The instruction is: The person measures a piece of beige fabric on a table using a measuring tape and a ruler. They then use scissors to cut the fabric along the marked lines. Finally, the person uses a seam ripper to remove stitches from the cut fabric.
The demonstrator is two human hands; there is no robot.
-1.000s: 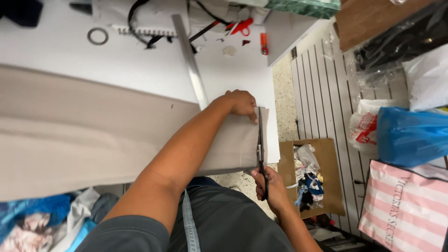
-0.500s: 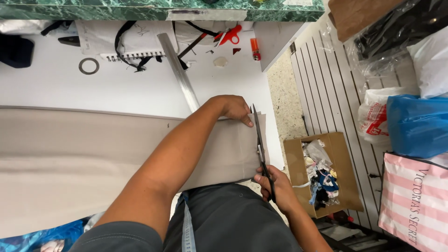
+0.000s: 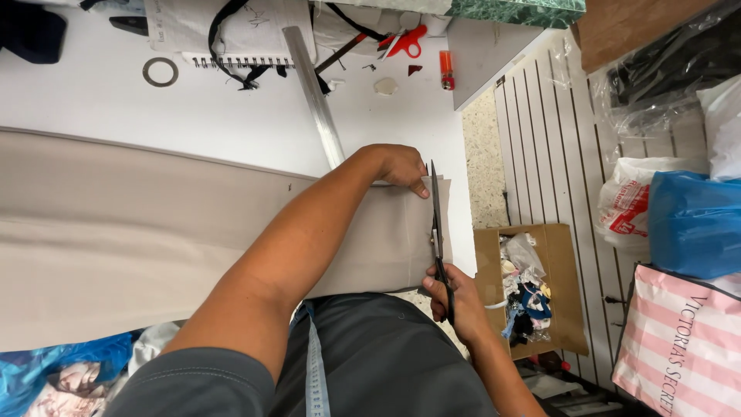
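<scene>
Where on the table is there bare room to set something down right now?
Bare white table lies between the beige fabric and the spiral notebook, left of the metal ruler. The far edge is crowded with red scissors and straps; the fabric covers the near side.

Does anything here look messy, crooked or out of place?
Mostly orderly: the left hand presses the beige fabric flat while the right hand works black scissors along its edge. Only a metal ruler lies askew, and scraps overflow a cardboard box.

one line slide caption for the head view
Left hand pins beige fabric while right hand cuts with long black scissors.
</scene>
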